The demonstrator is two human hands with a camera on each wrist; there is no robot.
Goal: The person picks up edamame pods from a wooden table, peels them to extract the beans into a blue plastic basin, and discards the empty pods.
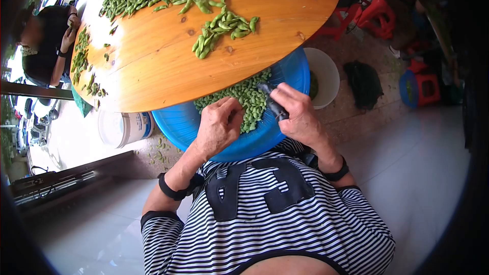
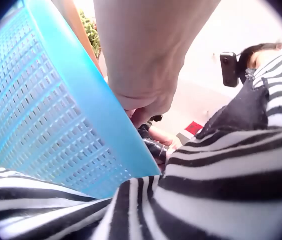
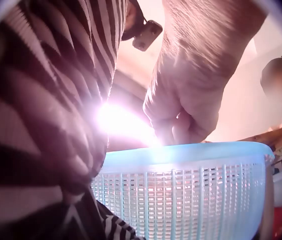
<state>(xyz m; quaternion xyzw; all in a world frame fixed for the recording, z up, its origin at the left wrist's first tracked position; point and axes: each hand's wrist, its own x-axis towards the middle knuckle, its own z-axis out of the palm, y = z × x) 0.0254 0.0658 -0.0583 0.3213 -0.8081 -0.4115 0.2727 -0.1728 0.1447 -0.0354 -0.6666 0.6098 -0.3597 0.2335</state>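
- I see the left hand (image 1: 220, 126) curled over the blue basket (image 1: 298, 71) — can't tell what it grips.
- Right hand (image 1: 299, 114) nearby — grip unclear to me.
- Green beans (image 1: 250, 114) lie inside the basket.

A home or small shopfront, I can't tell which, open to daylight and vehicles (image 1: 43, 108) left of the hands (image 1: 219, 126), a wooden counter (image 1: 153, 71) ahead of them, red plastic stools (image 1: 429, 90) and pale floor tiles (image 1: 402, 150) to their right
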